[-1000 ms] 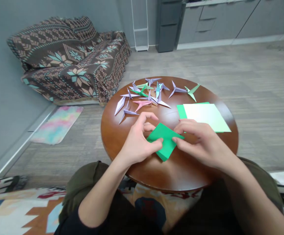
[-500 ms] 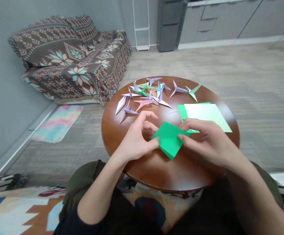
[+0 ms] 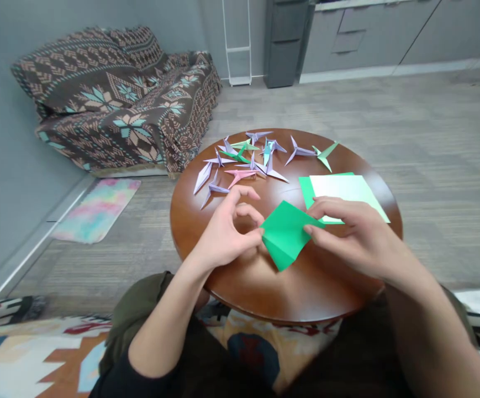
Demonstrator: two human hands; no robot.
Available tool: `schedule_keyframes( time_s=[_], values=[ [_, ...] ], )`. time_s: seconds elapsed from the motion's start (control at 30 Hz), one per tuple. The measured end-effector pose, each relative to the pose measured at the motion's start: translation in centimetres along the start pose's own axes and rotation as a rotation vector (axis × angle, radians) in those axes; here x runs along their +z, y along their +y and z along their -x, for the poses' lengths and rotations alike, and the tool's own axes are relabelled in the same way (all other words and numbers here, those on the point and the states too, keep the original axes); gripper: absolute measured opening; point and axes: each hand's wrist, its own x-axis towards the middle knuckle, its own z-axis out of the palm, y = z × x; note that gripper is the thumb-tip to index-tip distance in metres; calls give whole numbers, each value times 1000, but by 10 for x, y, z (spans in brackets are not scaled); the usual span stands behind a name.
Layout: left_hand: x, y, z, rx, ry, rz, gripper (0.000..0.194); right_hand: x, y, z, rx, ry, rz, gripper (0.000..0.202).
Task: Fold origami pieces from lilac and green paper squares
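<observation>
A folded piece of green origami paper [image 3: 285,232] is held above the round wooden table, its creases showing and its lower point tilted toward me. My left hand [image 3: 233,229] pinches the left corner between thumb and fingers, the index finger curved above. At the right corner, my right hand [image 3: 347,232] grips the paper with its thumb on top and the fingers behind. Just beyond the right hand lies a stack of pale green and green paper sheets [image 3: 343,190], partly covered by that hand.
Several folded paper cranes, among them a pink crane [image 3: 242,176] and a light green crane [image 3: 326,155], lie on the far part of the table [image 3: 243,287]. A sofa [image 3: 132,105] under a patterned cover stands at the back left, near a pastel mat [image 3: 99,210].
The green paper has tilted and opened slightly between my hands, showing more of its lower fold. Its lower point has shifted left. Both hands keep their hold.
</observation>
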Motion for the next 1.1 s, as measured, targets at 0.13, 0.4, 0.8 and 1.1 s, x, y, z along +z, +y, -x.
schedule_keyframes(
  time_s=[0.13,0.4,0.8,1.1],
  values=[
    [-1,-2,0,-15,1,31,49,0,0,-1,15,-3,2,17],
    [-16,-3,-1,-1,60,46,44,-6,8,3,111,69,-10,14],
    [-5,5,-2,144,-8,-127,13,2,10,2,199,109,-128,13],
    [-2,-9,-4,303,37,116,37,10,23,-3,291,131,-452,16]
  ],
)
